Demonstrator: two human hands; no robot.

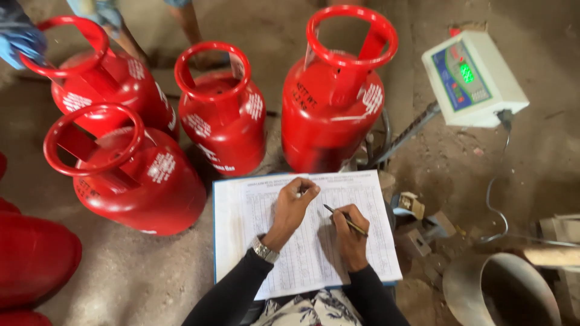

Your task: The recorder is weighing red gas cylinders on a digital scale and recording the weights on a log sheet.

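Note:
A large ruled register book (305, 232) lies open in front of me, its pages filled with a printed table. My left hand (291, 208), with a metal watch at the wrist, rests flat on the page with fingers curled near the top. My right hand (349, 238) grips a dark pen (345, 220), tip on the sheet. Both sleeves are black.
Several red gas cylinders with ring handles stand on the dirt floor: one (331, 105) on a scale platform, one (223, 118) beside it, others (130, 175) at left. A white weighing display (474, 78) sits on a pole. Another person's gloved hand (21, 39) is at top left. A metal pipe elbow (501, 290) lies at lower right.

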